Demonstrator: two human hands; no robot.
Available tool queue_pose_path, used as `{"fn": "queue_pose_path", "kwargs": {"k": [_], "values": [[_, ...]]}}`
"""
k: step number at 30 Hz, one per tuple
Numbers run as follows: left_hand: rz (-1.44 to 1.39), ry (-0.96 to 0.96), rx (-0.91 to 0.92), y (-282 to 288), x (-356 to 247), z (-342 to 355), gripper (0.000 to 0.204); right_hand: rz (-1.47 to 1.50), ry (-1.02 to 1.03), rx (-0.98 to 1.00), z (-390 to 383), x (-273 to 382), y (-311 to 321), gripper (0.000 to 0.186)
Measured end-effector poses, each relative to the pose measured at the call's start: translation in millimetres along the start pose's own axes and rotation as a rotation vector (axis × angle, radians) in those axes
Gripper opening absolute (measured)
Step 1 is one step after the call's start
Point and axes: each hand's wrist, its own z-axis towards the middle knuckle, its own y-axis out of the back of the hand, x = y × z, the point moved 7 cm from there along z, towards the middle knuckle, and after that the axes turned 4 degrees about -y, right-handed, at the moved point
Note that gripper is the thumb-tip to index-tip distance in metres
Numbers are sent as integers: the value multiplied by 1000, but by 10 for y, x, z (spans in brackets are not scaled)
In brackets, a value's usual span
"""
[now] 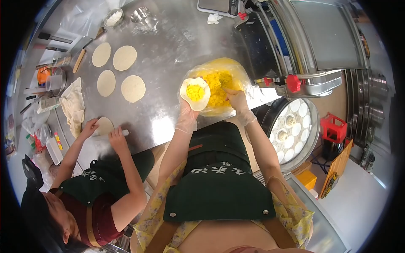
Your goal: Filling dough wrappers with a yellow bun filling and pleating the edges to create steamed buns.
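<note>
Bare steel left of bowl (219,84) — machine (295,46) blocks right.

At the frame's centre we find the bowl of filling (219,86) on the steel table (168,50), with the dough round (195,93) held at its left edge on the left hand (187,116). The right hand (237,101) reaches into the bowl from the right. In the upper left, 4 flat dough discs (119,71) lie on the table. Below them, at left, a co-worker's 2 hands (103,133) rest on a rolling pin (110,134) over another disc. Right of the bowl stands a machine (303,46); below it sits a round steamer tray (293,130) with buns in it.
</note>
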Motion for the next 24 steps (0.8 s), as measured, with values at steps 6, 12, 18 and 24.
{"fn": "queue_pose_path", "kwargs": {"k": [6, 12, 18, 24], "values": [[-42, 49, -8, 28, 35, 4, 32, 375, -314, 155, -143, -74, 42, 32], [-9, 40, -7, 79, 201, 117, 37, 432, -247, 93, -563, 196, 222, 34], [-38, 124, 20, -95, 605, 252, 42, -455, 532, -465, -1133, 600, -18, 57], [-85, 210, 116, -172, 724, 248, 41, -575, 571, -532, -1148, 519, -99, 56]]}}
